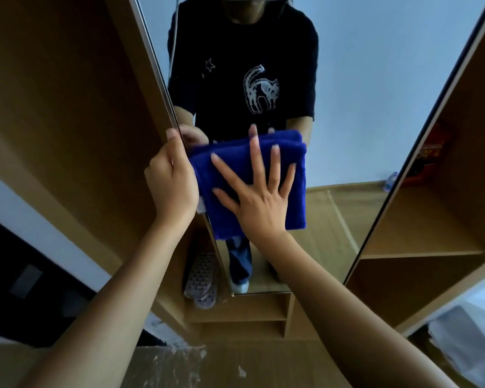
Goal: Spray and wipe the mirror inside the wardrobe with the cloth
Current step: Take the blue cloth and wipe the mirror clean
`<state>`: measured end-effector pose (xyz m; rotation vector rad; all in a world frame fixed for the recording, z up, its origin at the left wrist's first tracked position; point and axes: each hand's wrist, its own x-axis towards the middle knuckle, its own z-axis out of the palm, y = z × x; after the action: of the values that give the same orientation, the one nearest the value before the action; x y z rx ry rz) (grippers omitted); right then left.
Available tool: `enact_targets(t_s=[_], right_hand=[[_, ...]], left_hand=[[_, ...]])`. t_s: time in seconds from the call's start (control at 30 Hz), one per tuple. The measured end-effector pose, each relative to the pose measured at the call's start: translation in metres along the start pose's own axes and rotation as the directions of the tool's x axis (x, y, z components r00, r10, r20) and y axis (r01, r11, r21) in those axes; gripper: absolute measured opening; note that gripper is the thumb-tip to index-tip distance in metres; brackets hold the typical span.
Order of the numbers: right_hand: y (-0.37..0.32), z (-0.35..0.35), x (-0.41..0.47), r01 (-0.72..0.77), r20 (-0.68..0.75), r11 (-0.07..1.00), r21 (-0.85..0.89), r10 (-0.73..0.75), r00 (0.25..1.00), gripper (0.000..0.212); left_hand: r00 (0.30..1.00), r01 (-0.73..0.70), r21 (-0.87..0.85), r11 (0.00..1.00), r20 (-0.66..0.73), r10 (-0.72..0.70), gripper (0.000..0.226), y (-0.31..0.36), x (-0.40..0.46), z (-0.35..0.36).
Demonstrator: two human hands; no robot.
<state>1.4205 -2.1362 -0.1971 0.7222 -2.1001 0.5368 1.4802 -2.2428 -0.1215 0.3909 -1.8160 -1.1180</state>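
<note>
A tall mirror (pixel 361 93) stands inside the wooden wardrobe, reflecting a person in a dark shirt. A folded blue cloth (pixel 297 191) lies flat against the glass near its left edge. My right hand (pixel 259 197) presses on the cloth with its fingers spread straight. My left hand (pixel 170 177) grips the mirror's left edge, fingers curled round the frame. No spray bottle shows in either hand.
Wooden wardrobe panels (pixel 67 93) flank the mirror on both sides, with shelves (pixel 420 219) at the right. A slipper (pixel 200 278) lies on the low shelf under the mirror. A plastic bottle (pixel 390 181) shows at the mirror's right edge.
</note>
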Motion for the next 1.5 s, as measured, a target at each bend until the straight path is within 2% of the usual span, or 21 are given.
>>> enact_targets(t_s=[0.13, 0.23, 0.33, 0.47, 0.67, 0.83, 0.97, 1.07, 1.23, 1.37, 1.5], right_hand=[[-0.025, -0.029, 0.073, -0.037, -0.208, 0.999, 0.006, 0.037, 0.978, 0.055], [-0.031, -0.033, 0.082, -0.046, -0.277, 0.999, -0.008, 0.042, 0.96, 0.054], [-0.03, -0.017, 0.052, -0.024, -0.235, 0.999, -0.036, 0.015, 0.972, 0.054], [-0.022, 0.02, -0.004, 0.019, -0.134, 0.996, -0.091, -0.031, 0.99, 0.057], [-0.01, 0.054, -0.059, 0.055, -0.096, 0.99, -0.127, -0.068, 0.993, 0.055], [-0.009, 0.057, -0.071, 0.054, -0.073, 0.993, -0.104, -0.062, 0.995, 0.055], [-0.005, 0.052, -0.072, 0.074, -0.002, 0.989, -0.127, -0.075, 0.997, 0.054], [0.003, 0.046, -0.067, 0.068, -0.038, 0.99, -0.126, -0.074, 0.997, 0.055], [0.044, 0.029, -0.053, 0.017, -0.138, 0.993, -0.115, -0.033, 0.99, 0.053], [0.089, 0.011, -0.049, 0.066, -0.11, 0.988, -0.136, -0.082, 0.991, 0.057], [0.13, -0.008, -0.045, 0.052, -0.078, 0.988, -0.143, -0.063, 0.995, 0.053]], left_hand=[[0.997, 0.06, -0.087, 0.994, 0.05, -0.056, 0.048, 0.009, -0.003, -0.005], [0.992, 0.115, -0.115, 0.987, 0.062, -0.109, 0.05, 0.014, -0.003, -0.009], [0.989, 0.145, -0.129, 0.981, 0.043, -0.141, 0.053, 0.008, -0.001, -0.009], [0.983, 0.172, -0.127, 0.977, 0.087, -0.161, 0.055, 0.007, 0.002, -0.01], [0.992, 0.119, -0.098, 0.988, 0.064, -0.113, 0.037, 0.008, 0.002, -0.01], [0.998, 0.026, -0.067, 0.997, 0.058, -0.022, 0.036, 0.008, -0.002, -0.01], [0.998, -0.007, -0.054, 0.999, 0.066, 0.01, 0.036, 0.005, -0.002, -0.009], [0.998, -0.012, -0.045, 0.999, 0.057, 0.014, 0.036, 0.005, -0.002, -0.009], [0.999, 0.02, -0.063, 0.998, -0.026, -0.022, 0.038, 0.005, -0.004, 0.002], [0.994, 0.035, -0.076, 0.996, -0.104, -0.043, 0.038, 0.001, -0.008, 0.014], [0.972, 0.067, -0.037, 0.997, -0.223, -0.073, 0.035, 0.001, -0.01, 0.026]])
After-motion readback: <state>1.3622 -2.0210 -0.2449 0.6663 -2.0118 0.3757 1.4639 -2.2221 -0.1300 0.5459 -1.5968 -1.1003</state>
